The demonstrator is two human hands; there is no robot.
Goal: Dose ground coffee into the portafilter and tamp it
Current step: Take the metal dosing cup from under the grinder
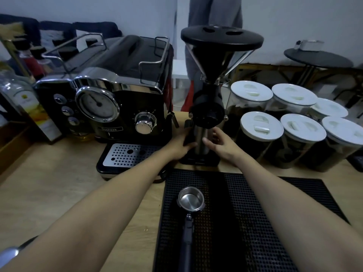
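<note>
Steel and bare inside, the portafilter (191, 200) lies flat on a black rubber mat (255, 213) at the near middle of the wooden counter (59, 193), basket toward the far side and dark handle pointing near. No coffee shows in the basket.

Beyond the mat's far edge stands the grinder (206, 114), black with a funnel-shaped hopper and a flat lid on top. Under its body sits a tall steel dosing cup (201, 141), resting on the grinder's base. Both forearms reach across the mat toward it. The left hand (181, 145) is curled against the left side of the grinder's lower body, fingers touching the dark part beside the cup; whether it truly grips anything I cannot tell. The right hand (220, 143) is spread, fingers loose and apart, with its thumb close to the cup's right side but not clearly touching it.

Left of the grinder stands a black and chrome espresso machine (110, 99) with a round gauge, a knob and a perforated drip tray. Right of the grinder sits a cluster of clear jars (284, 134) with white lids and dark contents. At the far left stand bottles (21, 99), blurred. Someone in grey clothing (214, 16) stands behind the counter.
</note>
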